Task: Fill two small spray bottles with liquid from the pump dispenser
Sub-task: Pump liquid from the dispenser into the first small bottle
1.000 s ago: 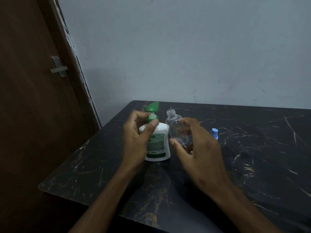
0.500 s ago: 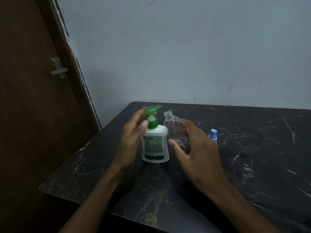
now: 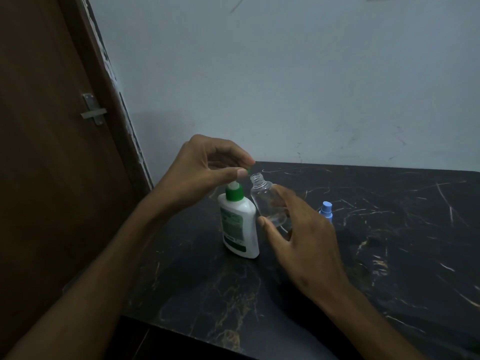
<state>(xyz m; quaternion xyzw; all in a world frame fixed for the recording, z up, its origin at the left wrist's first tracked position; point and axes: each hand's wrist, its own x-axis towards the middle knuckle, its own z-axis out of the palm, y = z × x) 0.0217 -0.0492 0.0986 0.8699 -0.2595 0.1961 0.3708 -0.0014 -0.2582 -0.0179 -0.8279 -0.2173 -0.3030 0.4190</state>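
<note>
The left hand [image 3: 207,172] is closing its thumb and fingers around the green pump head [image 3: 248,169] of the pump dispenser [image 3: 239,222], and only a small green tip is showing past the fingertips. The right hand [image 3: 298,235] is holding a clear spray bottle [image 3: 267,201] near its base, tilted, with its open neck just beside the pump tip. The white dispenser is standing on the dark marbled bench [image 3: 389,242], leaning a little. A blue spray cap [image 3: 326,209] is showing behind the right hand, partly hidden.
</note>
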